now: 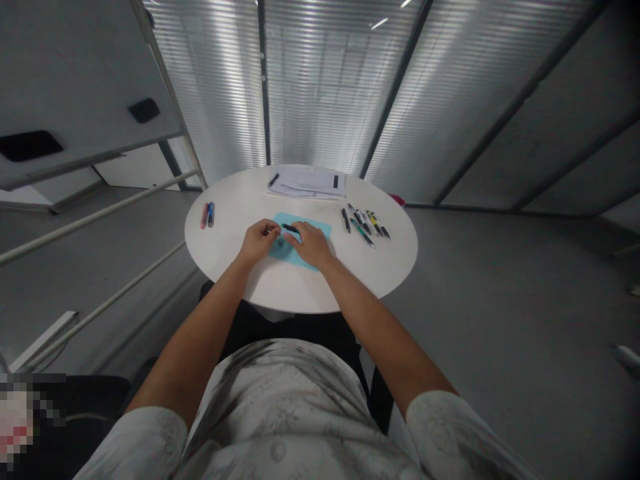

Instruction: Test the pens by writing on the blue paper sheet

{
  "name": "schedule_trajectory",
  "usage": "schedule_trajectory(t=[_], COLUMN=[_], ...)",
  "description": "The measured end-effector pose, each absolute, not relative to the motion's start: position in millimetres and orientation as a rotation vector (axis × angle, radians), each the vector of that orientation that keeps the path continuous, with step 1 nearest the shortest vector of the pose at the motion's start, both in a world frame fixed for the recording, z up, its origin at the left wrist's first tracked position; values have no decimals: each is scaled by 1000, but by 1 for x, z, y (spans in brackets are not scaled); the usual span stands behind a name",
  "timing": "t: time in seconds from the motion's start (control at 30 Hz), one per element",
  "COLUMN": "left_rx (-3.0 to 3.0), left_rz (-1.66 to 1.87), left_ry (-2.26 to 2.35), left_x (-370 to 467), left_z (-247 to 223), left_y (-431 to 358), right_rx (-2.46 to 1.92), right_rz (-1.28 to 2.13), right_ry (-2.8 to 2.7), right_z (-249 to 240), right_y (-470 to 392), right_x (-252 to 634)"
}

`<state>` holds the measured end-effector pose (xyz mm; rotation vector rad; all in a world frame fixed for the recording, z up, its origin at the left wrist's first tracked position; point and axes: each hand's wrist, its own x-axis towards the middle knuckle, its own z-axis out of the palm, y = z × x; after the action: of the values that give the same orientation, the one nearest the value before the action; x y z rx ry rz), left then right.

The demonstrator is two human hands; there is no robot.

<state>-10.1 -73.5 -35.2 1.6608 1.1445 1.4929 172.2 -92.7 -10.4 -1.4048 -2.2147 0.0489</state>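
Note:
A light-blue mat (305, 259) lies on the round white table, under both of my hands. My left hand (257, 240) is over the mat's left edge, its fingertips pinched together; whatever small thing they hold is too small to make out. Opposite it, my right hand (313, 245) has its fingers on a dark pen (290, 228) that points toward the left hand. The pen's right end is hidden by the fingers. Between the hands, a small dark spot or part (281, 243) shows on the mat.
Several pens (363, 225) lie at the right of the white table (240, 200). A red marker and a blue marker (211, 215) lie at the left. Stacked papers (307, 182) with dark items on them rest at the back. A metal-railed frame (100, 213) stands left.

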Motion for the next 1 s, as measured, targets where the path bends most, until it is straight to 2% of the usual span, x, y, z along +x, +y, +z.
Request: schedule_trajectory(t=[0.4,1.0], left_rx=[1476,1494], left_rz=[1487,1461], left_ry=[1126,1114], left_x=[-11,-10], left_z=[-26,-24], left_y=[-80,-82], right_rx=[-1381,-1346], right_rz=[63,177], right_ry=[-2403,-2388], right_z=[-9,-8], right_y=[-93,-101], right_x=[173,173])
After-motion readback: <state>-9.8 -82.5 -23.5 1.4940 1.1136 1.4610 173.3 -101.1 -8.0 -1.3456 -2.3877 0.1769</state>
